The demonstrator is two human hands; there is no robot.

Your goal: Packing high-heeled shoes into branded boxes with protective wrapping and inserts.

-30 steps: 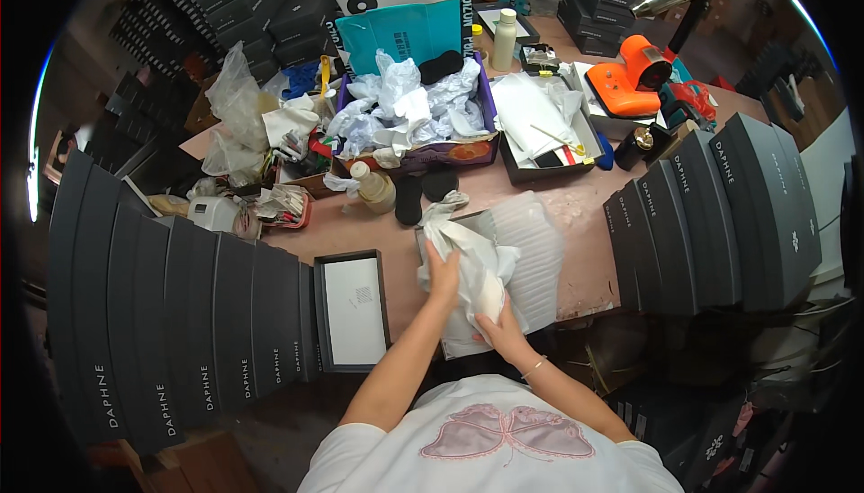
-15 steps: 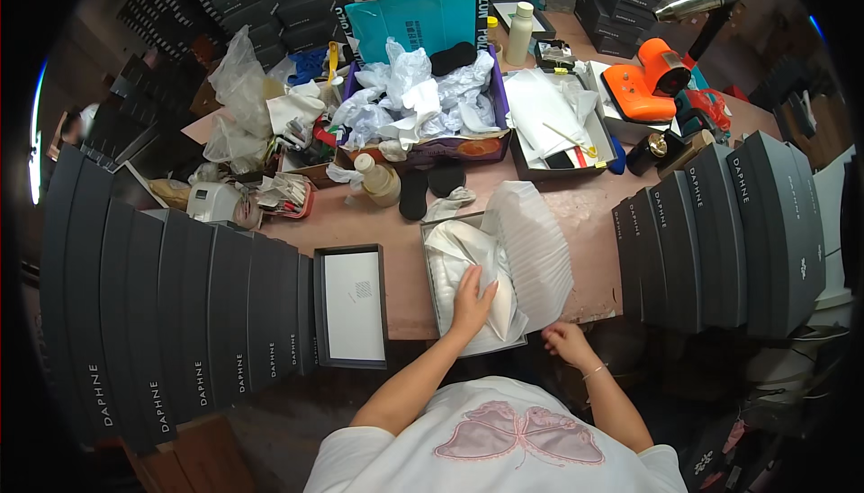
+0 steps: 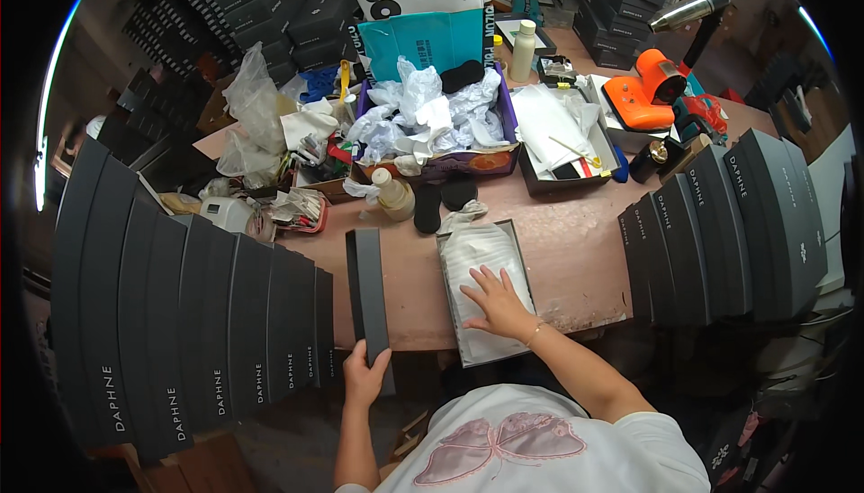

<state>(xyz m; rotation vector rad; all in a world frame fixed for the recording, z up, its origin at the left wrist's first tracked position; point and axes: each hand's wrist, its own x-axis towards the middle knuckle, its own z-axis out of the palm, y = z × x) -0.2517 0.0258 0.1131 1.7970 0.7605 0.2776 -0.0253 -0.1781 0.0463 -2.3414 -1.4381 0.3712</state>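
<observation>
The left hand [image 3: 364, 374] is closed around the near end of a black lid [image 3: 368, 300], which is held on edge, tilted, above the near edge of the surface [image 3: 576, 250]. The fingers are wrapped over the lid's lower corner. Just left of this hand a row of black boxes [image 3: 189, 331] is stood on edge, side by side.

The right hand [image 3: 493, 302] is laid flat and open, fingers spread, on white wrapping paper [image 3: 481, 264] inside an open box [image 3: 486, 291]. Nothing is gripped by it; the palm is pressed down on the paper. The box is set on the surface just right of the lid, its near end reaching past the surface's edge.

Beyond the right hand, two black pads [image 3: 443, 201] and a small bottle [image 3: 393, 194] are seen near the box's far end. Farther off, a purple tray [image 3: 504, 120] filled with crumpled white paper is placed. To the right of the right hand, well apart, a second row of black boxes [image 3: 729, 223] is stood. An orange tool [image 3: 641, 93] is seen beyond those.
</observation>
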